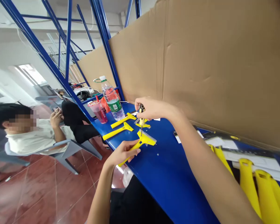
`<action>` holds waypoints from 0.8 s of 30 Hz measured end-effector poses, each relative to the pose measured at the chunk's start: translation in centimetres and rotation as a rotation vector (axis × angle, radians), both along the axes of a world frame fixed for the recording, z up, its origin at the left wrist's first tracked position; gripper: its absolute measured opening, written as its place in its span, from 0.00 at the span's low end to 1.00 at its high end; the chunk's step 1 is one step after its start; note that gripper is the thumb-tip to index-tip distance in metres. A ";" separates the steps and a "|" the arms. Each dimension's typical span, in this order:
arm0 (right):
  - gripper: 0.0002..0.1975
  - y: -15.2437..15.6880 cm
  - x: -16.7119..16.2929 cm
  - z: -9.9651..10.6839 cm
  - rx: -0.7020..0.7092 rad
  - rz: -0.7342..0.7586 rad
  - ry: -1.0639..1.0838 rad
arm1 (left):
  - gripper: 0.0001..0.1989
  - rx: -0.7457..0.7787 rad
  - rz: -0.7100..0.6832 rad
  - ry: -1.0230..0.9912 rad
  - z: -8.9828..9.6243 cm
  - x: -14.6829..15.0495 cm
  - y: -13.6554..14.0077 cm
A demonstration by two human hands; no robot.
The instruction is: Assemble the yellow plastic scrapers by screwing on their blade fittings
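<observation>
Yellow scraper point(145, 139) (smooth, flared)

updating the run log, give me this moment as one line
left hand: gripping yellow scraper by handle | right hand: holding screwdriver, tip at scraper head | nearby: other yellow scrapers, water bottle, cup on blue table

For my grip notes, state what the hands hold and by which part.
The left hand holds a yellow scraper by its handle; the right hand holds a screwdriver by its handle, tip down at the scraper's head.
</observation>
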State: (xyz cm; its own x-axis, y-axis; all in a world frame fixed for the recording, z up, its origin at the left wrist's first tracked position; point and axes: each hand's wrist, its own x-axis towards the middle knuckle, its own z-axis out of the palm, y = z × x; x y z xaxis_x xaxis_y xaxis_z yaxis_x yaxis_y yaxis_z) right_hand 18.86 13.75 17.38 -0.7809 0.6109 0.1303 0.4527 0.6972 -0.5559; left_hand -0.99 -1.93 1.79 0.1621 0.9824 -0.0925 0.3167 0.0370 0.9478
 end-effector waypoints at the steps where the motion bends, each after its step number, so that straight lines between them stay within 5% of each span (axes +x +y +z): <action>1: 0.14 0.1 0.1 -0.1 -0.014 0.010 0.012 | 0.32 -0.011 0.015 -0.006 0.1 0.1 0.0; 11: 0.11 0.1 0.3 -0.5 -0.045 0.005 0.044 | 0.38 0.015 0.000 -0.027 -0.7 0.1 -0.1; 24: 0.09 -4.3 1.7 0.9 0.042 -0.066 0.040 | 0.37 0.153 -0.096 -0.051 -1.9 -0.4 0.8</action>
